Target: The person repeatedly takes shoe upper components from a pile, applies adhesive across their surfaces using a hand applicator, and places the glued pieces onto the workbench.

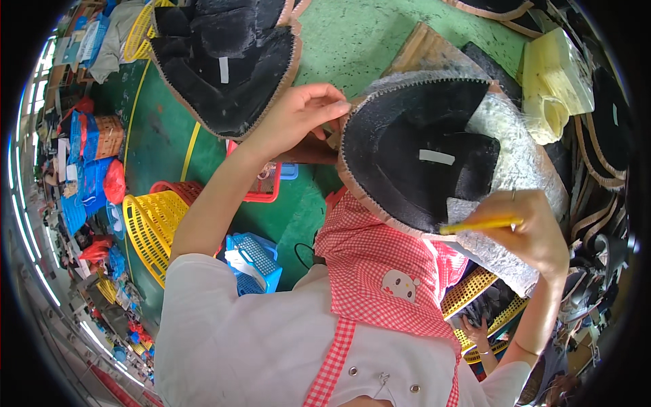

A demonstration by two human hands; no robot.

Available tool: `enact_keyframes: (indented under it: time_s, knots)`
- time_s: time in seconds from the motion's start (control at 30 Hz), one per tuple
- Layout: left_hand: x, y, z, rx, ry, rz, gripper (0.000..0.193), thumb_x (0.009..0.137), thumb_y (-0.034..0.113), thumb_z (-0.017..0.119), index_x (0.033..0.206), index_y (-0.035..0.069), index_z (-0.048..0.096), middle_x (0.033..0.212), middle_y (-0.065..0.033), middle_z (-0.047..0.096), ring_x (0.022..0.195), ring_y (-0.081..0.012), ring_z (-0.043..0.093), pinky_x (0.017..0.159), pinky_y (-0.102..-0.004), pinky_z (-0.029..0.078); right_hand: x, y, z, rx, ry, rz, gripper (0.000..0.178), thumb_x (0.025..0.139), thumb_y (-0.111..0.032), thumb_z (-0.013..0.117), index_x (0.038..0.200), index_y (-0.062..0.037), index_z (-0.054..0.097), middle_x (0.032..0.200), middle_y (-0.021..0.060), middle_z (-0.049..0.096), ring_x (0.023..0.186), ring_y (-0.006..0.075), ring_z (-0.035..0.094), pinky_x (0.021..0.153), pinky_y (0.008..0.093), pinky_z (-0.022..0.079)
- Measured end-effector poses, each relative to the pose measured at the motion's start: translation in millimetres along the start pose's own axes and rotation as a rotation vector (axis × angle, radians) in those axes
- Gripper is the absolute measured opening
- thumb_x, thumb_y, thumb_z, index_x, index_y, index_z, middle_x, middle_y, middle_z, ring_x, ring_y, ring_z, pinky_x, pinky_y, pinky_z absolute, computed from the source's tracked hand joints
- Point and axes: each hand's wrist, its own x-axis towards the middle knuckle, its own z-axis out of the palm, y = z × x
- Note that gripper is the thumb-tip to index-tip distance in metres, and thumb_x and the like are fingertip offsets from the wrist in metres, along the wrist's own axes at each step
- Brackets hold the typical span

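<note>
A black shoe upper [400, 136] with a toothed edge and a tan border lies over a worn, whitish work surface [522, 176] in front of me. It bears a small white label. At its left edge, the thumb and fingers of my left hand [308, 115] are pinched on the border. My right hand [525, 227] is closed round a slim yellow stick-like tool [485, 224], whose tip is at the upper's near edge. Whether that tip is a brush or a point is too small to tell.
More black uppers [230, 88] lie stacked at the far left of the green table [352, 41]. A yellowish block-shaped container [556, 81] stands at right. Yellow [152, 227] and blue baskets [254, 264] are lower left. Another person's hand [478, 334] shows lower right, by yellow crates.
</note>
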Motion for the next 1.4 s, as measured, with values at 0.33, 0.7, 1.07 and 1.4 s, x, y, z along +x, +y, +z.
enact_keyframes:
  time_s: [0.33,0.7,1.07,1.4]
  knots:
    - [0.8,4.5,-3.8,0.103,-0.022,0.054,0.015,0.093,0.021,0.061,0.098,0.007,0.059,0.091,0.0038,0.062,0.081,-0.0049,0.059,0.066,-0.0208,0.046,-20.2,34.6,21.5,-0.33,0.01,-0.108,0.027,0.075,-0.005,0.068,0.098,-0.0163,0.074,0.1,0.0023,0.071,0.087,0.0196,0.07,0.069,0.0314,0.057]
    - [71.8,81.1,50.1,0.841,-0.059,0.513,0.049,0.089,0.017,0.062,0.134,0.011,0.045,0.111,-0.0088,0.054,0.094,-0.0162,0.051,0.083,-0.028,0.044,-50.3,90.5,-71.0,-0.446,1.072,0.408,0.026,0.09,-0.018,0.065,0.105,0.004,0.066,0.063,-0.0059,0.052,0.054,0.0044,0.043,0.049,0.0219,0.034]
    - [44.6,123.7,41.1,0.295,-0.459,0.124,0.037,0.085,0.008,0.065,0.119,0.002,0.051,0.109,-0.0015,0.057,0.101,-0.0089,0.053,0.089,-0.0248,0.043,-109.4,127.4,19.4,0.508,1.368,0.179,0.013,0.093,-0.016,0.061,0.088,-0.0053,0.056,0.06,-0.004,0.046,0.049,0.0033,0.036,0.046,0.0201,0.024]
    - [-6.2,134.1,89.8,1.072,-0.417,0.713,0.049,0.064,-0.005,0.066,0.109,0.008,0.055,0.13,-0.0114,0.055,0.121,-0.0359,0.051,0.1,-0.0434,0.043,-109.3,113.2,8.0,0.583,1.325,0.223,0.013,0.093,-0.016,0.061,0.096,-0.0039,0.058,0.061,-0.0045,0.046,0.049,0.0036,0.037,0.046,0.0196,0.025]
